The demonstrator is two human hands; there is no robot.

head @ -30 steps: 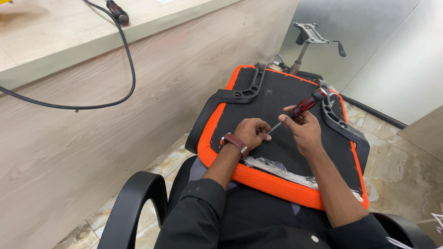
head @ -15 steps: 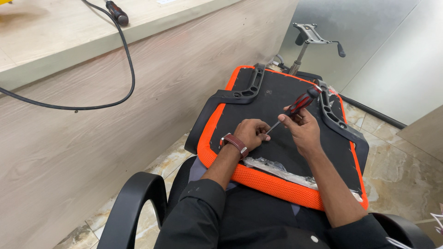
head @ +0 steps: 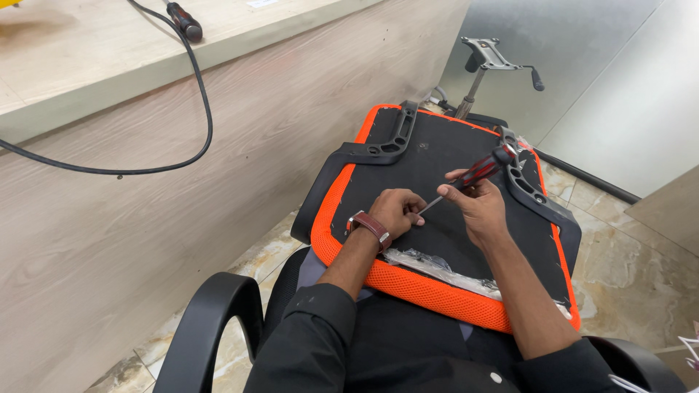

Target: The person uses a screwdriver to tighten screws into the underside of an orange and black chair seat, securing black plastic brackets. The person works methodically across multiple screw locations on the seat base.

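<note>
Head view puts the upturned chair seat (head: 437, 189), black underneath with an orange mesh edge, across my lap in the centre of the frame. My right hand (head: 477, 207) grasps a screwdriver (head: 473, 175) with a red and black handle, fingers wrapped round the lower handle, the shaft slanting down and left toward my left hand (head: 397, 211). My left hand is curled on the black underside with the fingertips pinched at the screwdriver tip; I cannot tell whether they hold a screw, as that spot is too small to read. Against the frame of half a second ago, little differs: both hands keep the same places, and the screwdriver handle sits at nearly the same slant toward the upper right. A brown wristband (head: 370, 225) circles my left wrist. A clear plastic bag (head: 437, 266) of small parts lies on the seat near its lower orange edge, just below my hands. Two black armrest brackets (head: 397, 131) sit along the seat's left and right edges. A black armrest (head: 211, 320) curves at lower left. At upper left runs a pale wooden counter (head: 109, 51) with a black cable (head: 196, 94) hanging over its front. A chair mechanism on a post (head: 488, 62) stands at upper right before a grey wall, over a marble tile floor (head: 641, 269).
</note>
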